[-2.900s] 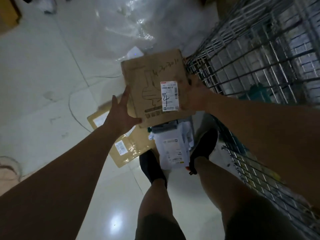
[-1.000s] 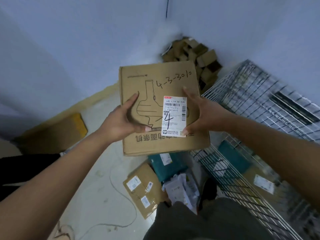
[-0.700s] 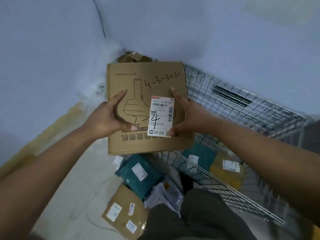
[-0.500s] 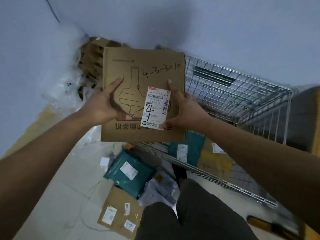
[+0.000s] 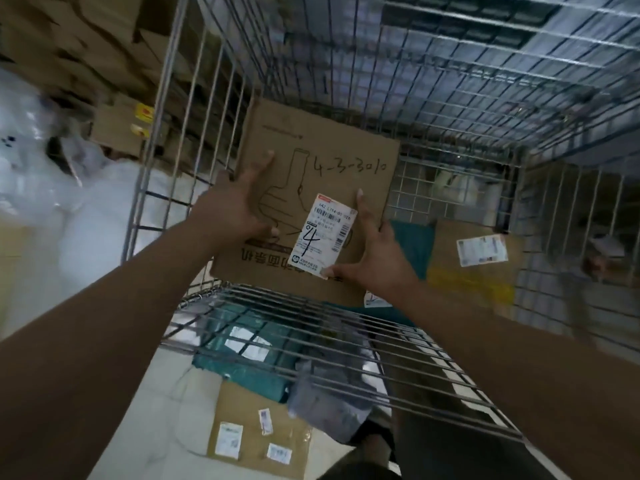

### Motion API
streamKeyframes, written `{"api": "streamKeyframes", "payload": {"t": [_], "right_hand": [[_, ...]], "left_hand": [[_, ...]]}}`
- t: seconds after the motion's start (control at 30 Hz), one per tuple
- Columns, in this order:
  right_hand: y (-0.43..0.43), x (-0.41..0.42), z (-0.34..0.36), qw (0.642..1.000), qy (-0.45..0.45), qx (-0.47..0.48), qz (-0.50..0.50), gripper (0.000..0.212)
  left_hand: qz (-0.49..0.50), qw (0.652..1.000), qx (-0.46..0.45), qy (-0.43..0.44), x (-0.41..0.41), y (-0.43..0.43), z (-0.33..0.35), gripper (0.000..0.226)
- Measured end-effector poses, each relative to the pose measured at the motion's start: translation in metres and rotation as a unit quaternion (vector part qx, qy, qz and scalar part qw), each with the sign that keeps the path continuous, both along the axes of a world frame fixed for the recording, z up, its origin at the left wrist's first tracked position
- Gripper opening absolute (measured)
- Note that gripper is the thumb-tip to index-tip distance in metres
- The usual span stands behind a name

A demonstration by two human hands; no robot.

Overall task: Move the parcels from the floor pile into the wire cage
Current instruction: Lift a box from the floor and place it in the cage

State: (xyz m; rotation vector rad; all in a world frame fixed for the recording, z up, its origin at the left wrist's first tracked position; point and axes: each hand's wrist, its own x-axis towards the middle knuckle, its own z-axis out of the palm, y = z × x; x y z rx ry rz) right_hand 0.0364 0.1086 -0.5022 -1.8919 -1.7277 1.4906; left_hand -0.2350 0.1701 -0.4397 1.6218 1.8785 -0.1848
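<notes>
Cardboard parcel (image 5: 311, 161), flat and brown, with "4-3-3010" handwritten on it and a white shipping label (image 5: 323, 237) marked with a large 4, is held up between a person's two bare hands. The left hand (image 5: 232, 209) clasps its left edge and the right hand (image 5: 377, 261) its lower right edge. Each lays a forefinger and thumb on the printed face. The other fingers are hidden behind the cardboard and appear to wrap the edges.

Half a second ago the parcel was held in front of the wire cage (image 5: 450, 109). Now both forearms reach across the cage's near rail (image 5: 311, 306), which passes beneath the wrists. The parcel hangs past the rail, inside the cage walls. It touches nothing but the hands and tilts with its far end raised. By this reading the carry is almost over, and only the lowering and letting go remain.

Below and to the right of the right hand, parcels already lie in the cage. A teal bag (image 5: 414, 244) lies just beside the hand, and a brown box with yellow tape (image 5: 474, 268) lies further right. The open space under the held parcel looks the likely landing spot, though the parcel itself hides it.

Back toward the person, under the forearms and outside the rail, the floor pile still holds a teal bag (image 5: 242, 351), a grey bag (image 5: 329, 400) and a flat brown box (image 5: 256, 438). More trips look necessary.
</notes>
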Motion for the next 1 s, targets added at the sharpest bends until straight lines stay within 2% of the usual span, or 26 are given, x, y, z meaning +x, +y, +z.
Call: {"api": "streamKeyframes", "payload": {"t": [0.3,0.6,0.73,0.87,1.0], "right_hand": [[0.005,-0.035,-0.118,0.997,-0.003,-0.076,-0.022,0.155],[0.014,-0.046,-0.182,0.989,-0.026,-0.139,0.049,0.155],[-0.001,-0.045,-0.197,0.98,-0.077,-0.155,0.095,0.137],[-0.004,-0.049,-0.199,0.967,-0.09,-0.175,0.161,0.134],[0.007,-0.056,-0.182,0.962,-0.104,-0.119,0.224,0.123]], "left_hand": [[-0.022,0.997,-0.064,0.037,-0.016,0.008,-0.129,0.124],[0.009,0.991,-0.129,0.019,-0.032,-0.007,-0.214,0.129],[0.038,0.982,-0.173,-0.061,-0.029,-0.025,-0.238,0.131],[0.084,0.961,-0.227,-0.134,-0.01,-0.044,-0.247,0.121],[0.094,0.966,-0.184,-0.157,0.011,-0.05,-0.225,0.116]]}}
